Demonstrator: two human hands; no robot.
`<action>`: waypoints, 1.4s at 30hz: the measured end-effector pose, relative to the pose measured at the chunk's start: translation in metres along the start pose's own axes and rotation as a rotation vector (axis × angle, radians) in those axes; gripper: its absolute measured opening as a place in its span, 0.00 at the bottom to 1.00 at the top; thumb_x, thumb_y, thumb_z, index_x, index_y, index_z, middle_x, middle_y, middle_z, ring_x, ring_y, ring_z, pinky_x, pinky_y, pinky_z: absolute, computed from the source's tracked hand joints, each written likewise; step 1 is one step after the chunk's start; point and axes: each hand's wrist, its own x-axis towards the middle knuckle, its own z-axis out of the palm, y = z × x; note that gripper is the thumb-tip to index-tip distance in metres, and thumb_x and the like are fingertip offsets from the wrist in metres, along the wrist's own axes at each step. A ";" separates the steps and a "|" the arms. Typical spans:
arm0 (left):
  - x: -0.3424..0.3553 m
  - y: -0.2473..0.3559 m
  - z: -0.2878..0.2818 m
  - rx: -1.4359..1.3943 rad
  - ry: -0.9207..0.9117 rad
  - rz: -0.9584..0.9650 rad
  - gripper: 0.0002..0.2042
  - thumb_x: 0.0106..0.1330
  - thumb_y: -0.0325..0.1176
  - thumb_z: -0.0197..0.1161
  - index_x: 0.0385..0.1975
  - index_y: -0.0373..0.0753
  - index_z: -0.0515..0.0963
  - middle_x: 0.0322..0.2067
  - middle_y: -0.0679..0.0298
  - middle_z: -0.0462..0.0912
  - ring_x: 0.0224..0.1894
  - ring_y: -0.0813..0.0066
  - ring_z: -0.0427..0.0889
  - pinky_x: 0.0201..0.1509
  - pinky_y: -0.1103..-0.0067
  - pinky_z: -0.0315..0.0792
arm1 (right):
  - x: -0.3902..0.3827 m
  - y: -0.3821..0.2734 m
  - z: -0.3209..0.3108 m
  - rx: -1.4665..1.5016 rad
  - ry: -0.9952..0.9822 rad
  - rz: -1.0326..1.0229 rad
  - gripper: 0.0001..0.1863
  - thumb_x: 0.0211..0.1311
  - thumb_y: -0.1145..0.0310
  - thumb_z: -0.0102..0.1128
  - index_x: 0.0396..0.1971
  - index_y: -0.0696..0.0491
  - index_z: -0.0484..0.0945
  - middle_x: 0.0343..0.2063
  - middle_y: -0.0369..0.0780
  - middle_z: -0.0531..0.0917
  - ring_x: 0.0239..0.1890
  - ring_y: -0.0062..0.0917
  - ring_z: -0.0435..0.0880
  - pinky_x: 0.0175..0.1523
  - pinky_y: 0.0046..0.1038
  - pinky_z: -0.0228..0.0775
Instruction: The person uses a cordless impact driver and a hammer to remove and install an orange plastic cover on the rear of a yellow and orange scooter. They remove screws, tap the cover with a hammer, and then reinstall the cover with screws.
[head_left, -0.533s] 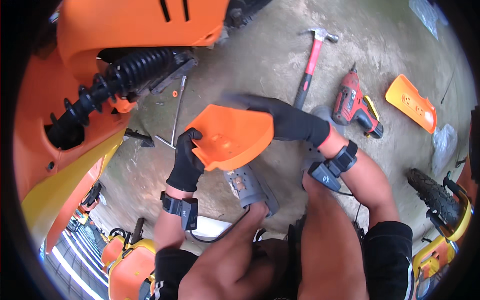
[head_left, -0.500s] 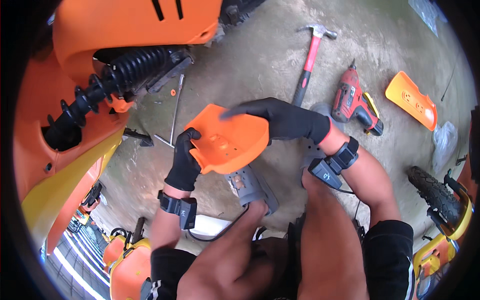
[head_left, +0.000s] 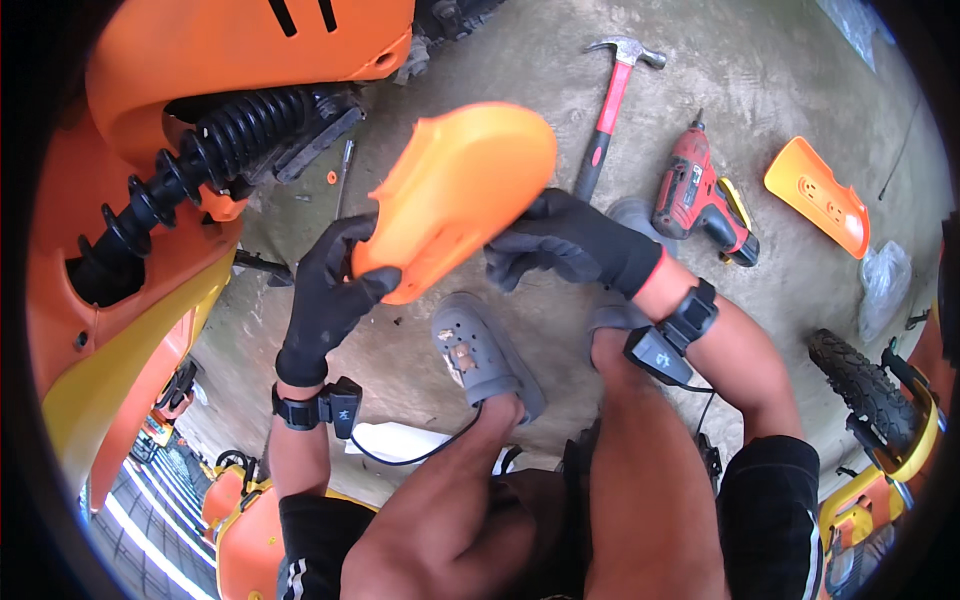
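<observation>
A curved orange plastic cover point(head_left: 465, 185) is tilted up above the floor, its smooth outer side showing. My left hand point(head_left: 335, 290), in a black glove, is closed on its lower left edge, with the thumb lying over the near corner. Beside the cover's lower right edge is my gloved right hand point(head_left: 575, 245). Its fingers are bent and loosely apart below that edge, not wrapped round the cover. Whether the thumb touches the cover is hard to make out.
A claw hammer point(head_left: 612, 115), a red cordless driver point(head_left: 690, 185) and another orange cover point(head_left: 820, 197) lie on the concrete floor. A metal bar point(head_left: 345, 180) rests near a black spring shock absorber point(head_left: 205, 155) on the orange vehicle. Clear plastic wrap point(head_left: 885, 285) lies at right.
The cover has been lifted and turned from its hollow inner side to its outer side. My left hand has moved left and down; the right hand's fingers have come out of the hollow.
</observation>
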 end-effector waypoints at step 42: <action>0.017 0.041 0.057 -0.036 -0.208 -0.215 0.26 0.58 0.36 0.73 0.55 0.34 0.75 0.35 0.66 0.81 0.33 0.85 0.78 0.37 0.83 0.73 | -0.034 -0.023 0.027 -1.649 0.402 -0.930 0.13 0.51 0.75 0.69 0.38 0.46 0.87 0.33 0.39 0.81 0.34 0.35 0.81 0.39 0.35 0.72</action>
